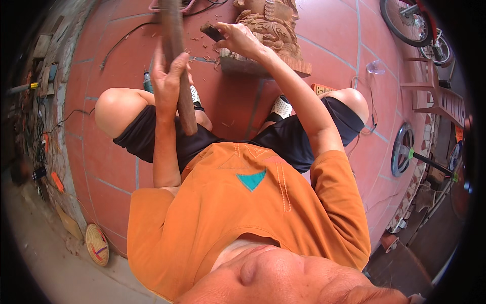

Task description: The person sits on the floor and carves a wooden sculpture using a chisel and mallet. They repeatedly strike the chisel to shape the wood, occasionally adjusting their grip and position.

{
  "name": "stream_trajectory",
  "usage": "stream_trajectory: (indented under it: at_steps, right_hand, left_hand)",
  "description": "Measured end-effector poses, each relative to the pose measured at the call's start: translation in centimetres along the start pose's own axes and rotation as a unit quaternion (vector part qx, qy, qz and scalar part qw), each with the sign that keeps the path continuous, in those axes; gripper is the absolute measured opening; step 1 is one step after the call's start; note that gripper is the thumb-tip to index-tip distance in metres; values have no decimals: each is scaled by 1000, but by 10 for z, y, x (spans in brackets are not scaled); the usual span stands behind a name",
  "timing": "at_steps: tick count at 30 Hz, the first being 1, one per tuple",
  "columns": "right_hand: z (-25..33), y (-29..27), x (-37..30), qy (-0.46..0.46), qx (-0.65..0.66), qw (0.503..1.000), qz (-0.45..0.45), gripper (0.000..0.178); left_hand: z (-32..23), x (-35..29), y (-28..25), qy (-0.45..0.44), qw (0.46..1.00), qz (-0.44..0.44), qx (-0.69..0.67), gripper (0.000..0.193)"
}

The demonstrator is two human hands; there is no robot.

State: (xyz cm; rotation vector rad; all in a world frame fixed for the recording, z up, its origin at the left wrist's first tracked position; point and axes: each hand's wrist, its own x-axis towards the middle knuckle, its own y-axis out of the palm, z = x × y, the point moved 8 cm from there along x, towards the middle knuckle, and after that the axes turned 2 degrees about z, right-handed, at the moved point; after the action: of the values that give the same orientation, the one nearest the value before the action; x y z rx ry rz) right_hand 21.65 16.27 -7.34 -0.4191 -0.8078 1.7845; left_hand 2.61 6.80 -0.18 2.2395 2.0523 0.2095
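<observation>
My left hand (169,73) is closed around a long, thick wooden stick (186,111). The stick slants upward past the hand, and its blurred far end runs out of the top of the view. My right hand (238,40) pinches a short, dark brown flat piece (211,32) between thumb and fingers; its exact kind cannot be made out. Just behind and beside that hand stands a carved wooden figure (273,25) on a squared wooden base (293,66). Its top is cut off by the view's edge. Wood shavings (195,38) lie on the tiles left of it.
A teal power tool (148,82) lies by my left knee, an orange box (322,89) by my right. A black cable (121,44) crosses the red tiled floor (83,152). At right are a bicycle wheel (392,25), a plastic chair (440,99) and a round-based stand (403,149).
</observation>
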Motion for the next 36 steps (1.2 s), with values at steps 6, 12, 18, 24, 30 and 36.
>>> stream_trajectory:
  at_steps: [6,12,18,24,30,36]
  right_hand:
    - [1,1,1,4,-15,1000,1,64]
    - [-1,-2,0,1,-14,1000,18,63]
    - [-7,-1,-2,-16,-19,1000,0,56]
    - [-69,-13,10,67,171,982,-37,52]
    - [-31,-20,11,6,86,993,-87,47]
    - [-30,-24,8,-16,47,995,-92,46]
  left_hand:
    - [3,1,-2,34,991,-33,123,67]
    - [37,-1,-4,-114,987,65,92,78]
    - [26,0,-8,-83,993,32,73,78]
    - [29,1,-9,-84,994,28,61,76]
    - [29,-2,-7,-96,990,35,95,80]
    - [30,0,-3,-79,988,45,125,81]
